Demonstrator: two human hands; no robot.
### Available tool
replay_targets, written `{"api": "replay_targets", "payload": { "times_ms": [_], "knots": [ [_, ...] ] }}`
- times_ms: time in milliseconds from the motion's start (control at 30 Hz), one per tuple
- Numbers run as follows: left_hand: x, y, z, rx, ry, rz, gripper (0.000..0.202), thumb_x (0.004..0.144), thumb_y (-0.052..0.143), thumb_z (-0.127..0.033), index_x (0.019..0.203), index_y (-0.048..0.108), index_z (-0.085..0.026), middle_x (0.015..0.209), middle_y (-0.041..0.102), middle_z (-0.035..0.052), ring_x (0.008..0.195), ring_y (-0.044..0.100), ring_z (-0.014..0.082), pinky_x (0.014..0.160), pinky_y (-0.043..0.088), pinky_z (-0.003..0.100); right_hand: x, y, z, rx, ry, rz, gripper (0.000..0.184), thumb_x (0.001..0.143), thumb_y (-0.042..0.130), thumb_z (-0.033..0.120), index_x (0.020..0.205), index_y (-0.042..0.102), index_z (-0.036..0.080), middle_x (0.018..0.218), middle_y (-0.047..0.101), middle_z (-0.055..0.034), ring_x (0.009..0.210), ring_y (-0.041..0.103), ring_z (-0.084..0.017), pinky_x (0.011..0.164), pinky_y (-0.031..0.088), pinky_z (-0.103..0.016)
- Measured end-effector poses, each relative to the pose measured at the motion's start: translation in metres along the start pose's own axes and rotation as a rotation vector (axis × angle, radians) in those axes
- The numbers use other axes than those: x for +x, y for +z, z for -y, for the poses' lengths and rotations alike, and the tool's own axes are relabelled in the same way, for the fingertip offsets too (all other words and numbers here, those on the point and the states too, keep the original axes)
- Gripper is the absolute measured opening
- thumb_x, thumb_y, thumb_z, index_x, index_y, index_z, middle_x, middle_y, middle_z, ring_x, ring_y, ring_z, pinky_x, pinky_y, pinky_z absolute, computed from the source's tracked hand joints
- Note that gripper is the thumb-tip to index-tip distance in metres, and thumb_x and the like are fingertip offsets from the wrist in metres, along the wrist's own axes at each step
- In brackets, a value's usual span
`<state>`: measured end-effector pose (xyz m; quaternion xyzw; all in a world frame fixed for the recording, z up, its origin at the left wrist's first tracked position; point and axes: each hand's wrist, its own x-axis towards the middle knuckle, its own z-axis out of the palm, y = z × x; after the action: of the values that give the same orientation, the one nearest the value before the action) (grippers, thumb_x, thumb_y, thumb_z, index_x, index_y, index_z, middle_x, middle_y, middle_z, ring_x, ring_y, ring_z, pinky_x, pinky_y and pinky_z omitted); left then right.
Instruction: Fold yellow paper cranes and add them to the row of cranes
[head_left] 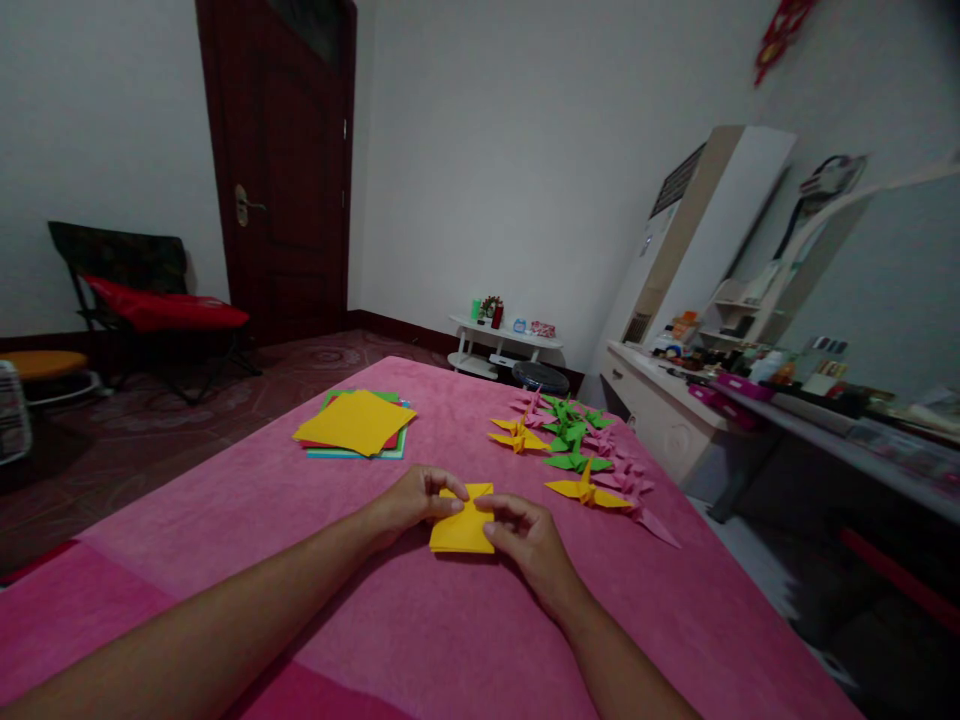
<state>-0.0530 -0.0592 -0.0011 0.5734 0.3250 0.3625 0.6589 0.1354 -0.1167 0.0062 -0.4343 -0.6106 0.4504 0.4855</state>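
A folded yellow square of origami paper (461, 535) lies between my two hands on the pink cloth (360, 600). My left hand (420, 498) pinches its upper left side, thumb and fingers on the paper. On the right edge, my right hand (525, 535) grips it between thumb and fingers. Behind and to the right sit several folded paper cranes: a yellow crane (587, 490) nearest, a second yellow crane (519, 436), a green crane (577, 460) and pink ones (626, 480). Back left is a stack of coloured paper sheets (356, 422), a yellow one on top.
To the right stands a white dressing table (660, 400) crowded with bottles and boxes. A low white shelf (506, 338) and a dark round stool (541, 377) are beyond the covered table. A folding chair (157, 300) with red cloth stands left of the brown door (289, 180).
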Motion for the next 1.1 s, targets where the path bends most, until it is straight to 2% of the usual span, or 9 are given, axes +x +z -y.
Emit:
{"api": "replay_targets", "payload": {
  "times_ms": [67,200,267,467,667,800,1100],
  "knots": [
    [-0.0004,0.0003,-0.0003,0.016,-0.004,0.0,0.035,0.056,0.077,-0.032,0.081,0.066,-0.011,0.063,0.062,0.0031,0.051,0.053,0.0093,0.05,0.034,0.02,0.0006,-0.0006,-0.0034,-0.013,-0.015,0.007,0.025,0.067,0.068,0.027,0.091,0.069,0.02,0.07,0.062,-0.0009,0.062,0.053,-0.014,0.06,0.043,-0.027],
    [0.0005,-0.0011,0.0025,0.012,0.002,0.017,0.039,0.054,0.078,-0.035,0.083,0.066,-0.011,0.068,0.064,0.0052,0.056,0.056,0.012,0.053,0.038,0.021,0.0008,-0.0016,-0.0056,0.05,-0.038,0.048,0.024,0.073,0.063,0.033,0.093,0.069,0.02,0.092,0.066,-0.0058,0.087,0.059,-0.022,0.08,0.044,-0.036],
    [0.0016,-0.0024,0.0043,0.002,0.008,0.021,0.039,0.055,0.077,-0.035,0.083,0.066,-0.011,0.071,0.065,0.0059,0.058,0.057,0.0128,0.054,0.038,0.022,0.0006,-0.0014,-0.004,0.088,-0.031,0.062,0.025,0.075,0.062,0.035,0.094,0.068,0.021,0.093,0.066,-0.0056,0.091,0.059,-0.023,0.083,0.043,-0.037],
    [0.0044,-0.005,0.0072,-0.047,0.035,0.007,0.037,0.056,0.077,-0.034,0.083,0.066,-0.011,0.071,0.065,0.0058,0.057,0.056,0.012,0.055,0.039,0.022,0.0,0.0004,-0.0018,0.094,-0.013,0.062,0.038,0.068,0.069,0.033,0.104,0.063,0.022,0.08,0.062,-0.0022,0.076,0.059,-0.018,0.07,0.046,-0.031],
    [0.0024,-0.0036,0.0056,-0.095,0.019,-0.005,0.035,0.056,0.077,-0.031,0.083,0.066,-0.011,0.074,0.066,0.007,0.057,0.057,0.011,0.054,0.039,0.021,-0.001,0.0016,-0.0028,0.134,-0.002,0.107,0.047,0.067,0.072,0.03,0.11,0.057,0.02,0.09,0.065,-0.0061,0.084,0.062,-0.021,0.075,0.048,-0.035],
    [0.0005,-0.0027,0.0035,-0.144,-0.014,-0.007,0.035,0.055,0.078,-0.029,0.082,0.066,-0.011,0.076,0.067,0.0076,0.059,0.058,0.012,0.056,0.041,0.021,-0.0015,0.0028,-0.0014,0.148,-0.001,0.121,0.049,0.066,0.072,0.029,0.111,0.056,0.021,0.097,0.065,-0.0075,0.084,0.063,-0.021,0.071,0.05,-0.033],
    [0.0,-0.0026,0.0021,-0.193,-0.034,0.014,0.03,0.057,0.077,-0.023,0.081,0.065,-0.01,0.08,0.067,0.0086,0.067,0.061,0.0147,0.063,0.043,0.024,-0.0004,0.0016,-0.0056,0.122,0.009,0.112,0.057,0.061,0.075,0.023,0.113,0.054,0.018,0.098,0.065,-0.0078,0.085,0.063,-0.019,0.071,0.05,-0.03]
  ]
}}
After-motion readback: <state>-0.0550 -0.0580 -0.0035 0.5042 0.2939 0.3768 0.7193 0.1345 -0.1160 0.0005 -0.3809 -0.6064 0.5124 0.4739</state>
